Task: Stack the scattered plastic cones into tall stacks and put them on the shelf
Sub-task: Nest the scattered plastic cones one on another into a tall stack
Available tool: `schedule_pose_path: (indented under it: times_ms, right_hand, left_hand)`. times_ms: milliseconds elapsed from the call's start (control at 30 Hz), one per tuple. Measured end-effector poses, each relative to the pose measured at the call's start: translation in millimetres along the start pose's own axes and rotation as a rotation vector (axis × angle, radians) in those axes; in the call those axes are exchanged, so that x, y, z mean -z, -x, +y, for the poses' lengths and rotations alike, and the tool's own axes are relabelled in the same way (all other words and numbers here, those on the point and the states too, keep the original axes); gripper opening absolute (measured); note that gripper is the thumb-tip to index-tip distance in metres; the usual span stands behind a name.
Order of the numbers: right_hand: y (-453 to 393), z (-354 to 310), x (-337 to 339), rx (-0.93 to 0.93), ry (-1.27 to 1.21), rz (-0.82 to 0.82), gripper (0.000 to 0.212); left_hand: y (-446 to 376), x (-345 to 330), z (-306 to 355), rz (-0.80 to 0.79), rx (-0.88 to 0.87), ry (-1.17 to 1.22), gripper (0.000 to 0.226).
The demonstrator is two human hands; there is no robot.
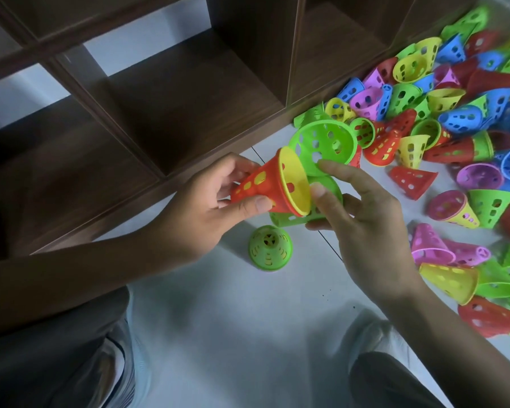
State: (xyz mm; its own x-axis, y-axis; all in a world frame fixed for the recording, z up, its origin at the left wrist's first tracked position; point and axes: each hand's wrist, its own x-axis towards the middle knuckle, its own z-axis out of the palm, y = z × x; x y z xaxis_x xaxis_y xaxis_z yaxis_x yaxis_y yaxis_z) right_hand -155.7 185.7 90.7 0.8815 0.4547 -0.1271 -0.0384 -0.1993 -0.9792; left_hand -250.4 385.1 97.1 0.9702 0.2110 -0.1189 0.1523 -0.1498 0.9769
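Pale tiled floor (224,313), lit dimly; dark brown wooden shelf (171,113) with open cubby compartments fills the view from 9 to 12 o'clock, its lower edge meeting the floor along a diagonal.

Person crouched, both knees in dark trousers at 6 to 7 o'clock.

Left hand (215,207): fingers and thumb curled round the narrow end of a red cone (259,187), held on its side, wide mouth facing 3 o'clock. A yellow cone (296,184) is nested inside it; only its rim and inner wall show.

Right hand (362,219): thumb and fingers pinch a green cone (324,142) at its rim, mouth turned toward the camera, tilted. It sits just at 1 o'clock of the red cone's mouth, touching or nearly so; cannot tell which. A second green cone (292,220) lies under the fingers, partly hidden; whether the hand holds it too is unclear.

Single green cone stack (268,248) stands upright on the floor at 6 o'clock of the held cones, narrow end up, yellow showing through its holes.

Loose pile of cones (442,119) in red, yellow, green, blue and purple spreads from 1 to 4 o'clock, lying on their sides, against the shelf base. Far edge is blurred.
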Motion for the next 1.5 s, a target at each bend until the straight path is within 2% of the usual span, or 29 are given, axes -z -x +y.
schedule_pose_path:
  times_ms: [133,300,500,767,1067,1267,1367,1500]
  right_hand:
    - [1.0,3.8,6.0,0.017,-0.005,0.021,0.033]
    - [2.8,10.6,18.6,-0.009,-0.082,0.080,0.024]
    - [10.6,21.6,28.8,-0.084,-0.109,0.070,0.019]
    - [17.4,27.2,25.6,-0.134,-0.145,0.019,0.018]
    - [18.2,17.7,24.5,-0.134,-0.212,-0.082,0.031]
    - [22.3,13.8,24.2,-0.157,-0.283,-0.210,0.032]
    - [24.4,10.0,21.0,-0.140,-0.309,-0.307,0.038]
    - [24.8,8.0,15.4,-0.132,-0.345,-0.348,0.032]
  left_hand:
    - [10.4,3.7,1.4,0.053,-0.024,-0.011,0.025]
    - [31.6,23.9,-2.1,0.122,0.053,-0.101,0.040]
    - [45.6,39.2,-8.5,0.025,0.093,-0.474,0.055]
    - [22.3,9.6,-9.0,-0.104,-0.014,-0.674,0.049]
    - [7.3,-3.8,-13.1,-0.157,0.039,-0.640,0.055]
    - [7.0,-0.1,-5.1,-0.034,-0.013,-0.426,0.069]
    - [1.8,-1.0,1.5,-0.050,-0.041,-0.347,0.065]
    - [-1.5,-2.3,6.4,-0.087,-0.070,-0.283,0.053]
